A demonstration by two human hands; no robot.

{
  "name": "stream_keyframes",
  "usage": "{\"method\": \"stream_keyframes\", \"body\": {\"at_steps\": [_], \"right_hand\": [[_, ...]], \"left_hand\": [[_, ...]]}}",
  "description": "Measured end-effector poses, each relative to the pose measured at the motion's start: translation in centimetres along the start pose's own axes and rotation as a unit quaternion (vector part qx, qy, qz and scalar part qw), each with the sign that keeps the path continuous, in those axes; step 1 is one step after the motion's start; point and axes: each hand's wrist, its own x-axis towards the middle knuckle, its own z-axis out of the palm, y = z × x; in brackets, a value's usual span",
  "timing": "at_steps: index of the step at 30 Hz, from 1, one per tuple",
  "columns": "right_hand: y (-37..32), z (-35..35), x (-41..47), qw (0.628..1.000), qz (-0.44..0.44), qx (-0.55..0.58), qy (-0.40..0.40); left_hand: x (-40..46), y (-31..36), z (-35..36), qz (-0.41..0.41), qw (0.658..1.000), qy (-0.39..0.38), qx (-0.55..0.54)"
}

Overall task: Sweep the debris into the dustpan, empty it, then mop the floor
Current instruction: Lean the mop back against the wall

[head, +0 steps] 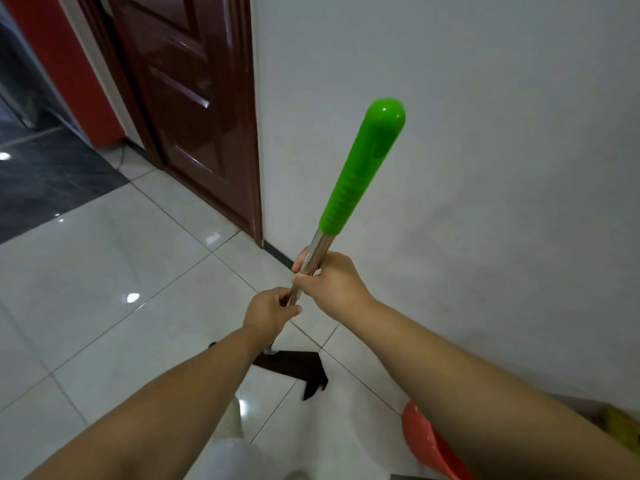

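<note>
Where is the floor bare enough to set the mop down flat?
Bare white tiles lie left of both hands, between the dark tiles and the brown door. It is crowded lower right: mop head, red dustpan, wall.

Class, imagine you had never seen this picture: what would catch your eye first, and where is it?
The bright green grip stands out first, rising up the middle against the white wall. Just below it, the right hand and left hand clasp the metal pole. Lower still, a dark mop head lies on the glossy white tiles.
</note>
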Motion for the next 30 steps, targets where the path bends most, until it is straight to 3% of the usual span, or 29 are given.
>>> {"method": "stream_keyframes", "body": {"at_steps": [11,19,26,30], "right_hand": [[-5.0,1.5,14.9,0.998,-0.001,0.029,0.055],[-9.8,2.9,27.0,0.989,0.021,0.026,0.142],[-10.6,2.4,34.8,0.986,0.041,0.001,0.159],[-9.2,1.8,37.6,0.984,0.07,0.003,0.166]], "left_hand": [[14.6,0.1,-7.8,0.02,0.998,-0.05,-0.038],[26.1,0.7,-14.6,0.048,0.991,-0.104,-0.072],[32.9,1.3,-15.5,0.027,0.99,-0.103,-0.088],[34.8,2.4,-15.1,-0.02,0.976,-0.085,-0.198]]}}
